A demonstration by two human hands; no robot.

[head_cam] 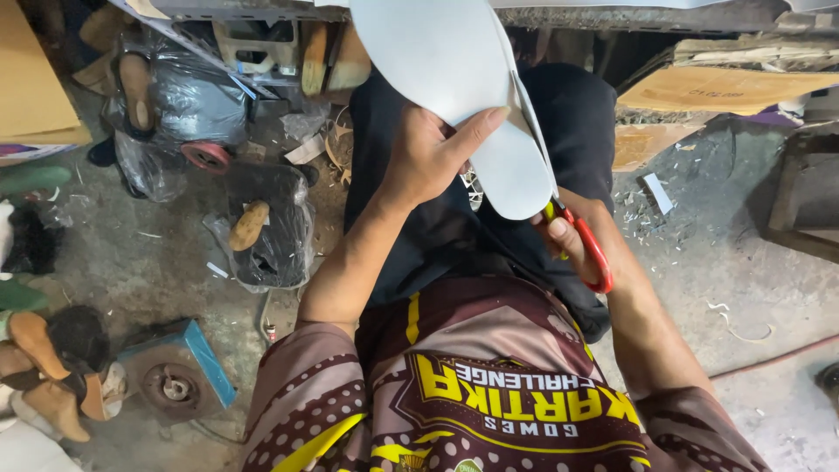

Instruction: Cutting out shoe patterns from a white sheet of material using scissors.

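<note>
The left hand (428, 157) pinches a pale grey sheet (454, 79), its grip closed with the thumb stretched flat across the near face and the fingers hidden behind. This keeps the thin, stiff-looking piece taut and raised over the lap, so its edge meets the blades. The sheet is smooth and matte, cut to a long rounded outline like a shoe sole, with a narrow trimmed strip (529, 114) peeling off its right edge. The right hand (577, 236) has its grip closed through the red plastic loops of a pair of scissors (581, 240), working at the sheet's lower right curve; the blades are mostly hidden behind the sheet. Below lies a dusty concrete floor (699, 262) strewn with pale shavings. At the floor's left edge sit crinkled black plastic bags (271, 236), wooden shoe forms (249, 225) and a small blue machine (179, 376). Flat cardboard (725, 87) rests toward the upper right corner.
</note>
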